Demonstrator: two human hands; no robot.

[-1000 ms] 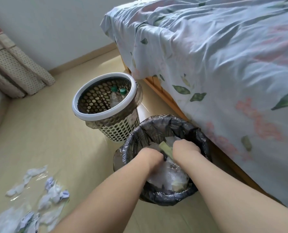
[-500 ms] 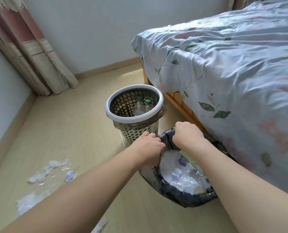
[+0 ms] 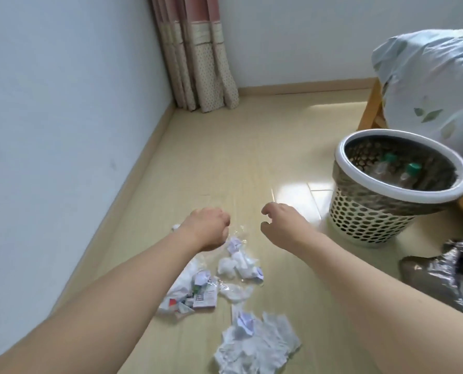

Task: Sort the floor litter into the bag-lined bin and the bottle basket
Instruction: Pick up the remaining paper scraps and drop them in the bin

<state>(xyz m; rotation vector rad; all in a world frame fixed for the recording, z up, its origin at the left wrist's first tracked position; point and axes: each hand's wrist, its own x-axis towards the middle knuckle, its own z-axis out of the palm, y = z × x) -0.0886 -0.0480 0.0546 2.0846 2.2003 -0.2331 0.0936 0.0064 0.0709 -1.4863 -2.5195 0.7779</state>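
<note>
From the head view we are looking down at both arms reaching out over the floor litter (image 3: 225,287), which is lying near us, left of centre. Our left hand (image 3: 208,228) is hovering with fingers curled under, gripping nothing we can see; our right hand (image 3: 279,222) is hanging with loosely hooked fingers, also holding nothing.

The litter is looking light and soft — crumpled tissue balls (image 3: 238,261), printed paper scraps (image 3: 195,295), a clear film wrapper (image 3: 235,290) likely to be slippery, and a flat tissue heap (image 3: 254,344) nearest us. We judge a loose scoop from above, gathering several pieces together, will be working best.

Counting: one bottle basket (image 3: 387,203) at far right, holding two green-capped bottles (image 3: 411,171); one bag-lined bin (image 3: 441,276) just showing at the right edge. We cannot be counting the paper pieces exactly — roughly three clusters.
</note>
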